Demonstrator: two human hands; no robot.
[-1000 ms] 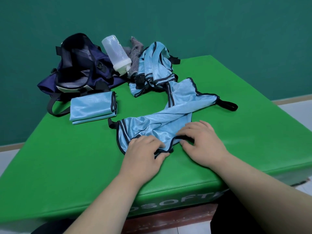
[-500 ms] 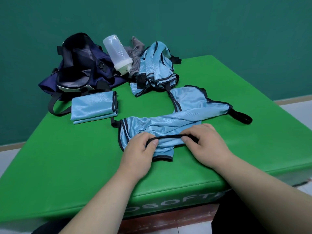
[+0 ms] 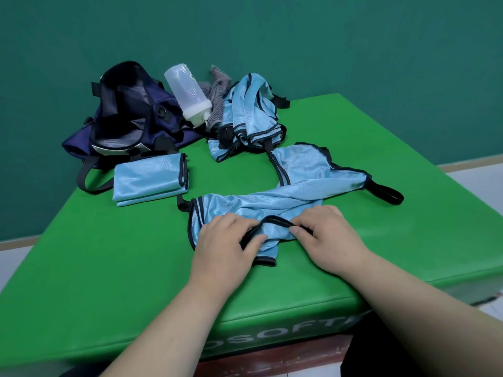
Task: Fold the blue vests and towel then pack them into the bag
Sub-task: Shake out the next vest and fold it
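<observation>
Left hand [image 3: 226, 240] and right hand [image 3: 328, 235] have slid closer, humping the black edge [image 3: 272, 220] up between them. Each pinches that edge of the twisted blue vest [image 3: 272, 202] on the table [image 3: 109, 254]. Shiny cloth may slip, so the fold comes out crooked.

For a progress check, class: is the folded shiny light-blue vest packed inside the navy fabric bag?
No, the folded light-blue vest lies on the green padded mat beside the navy fabric bag.
</observation>
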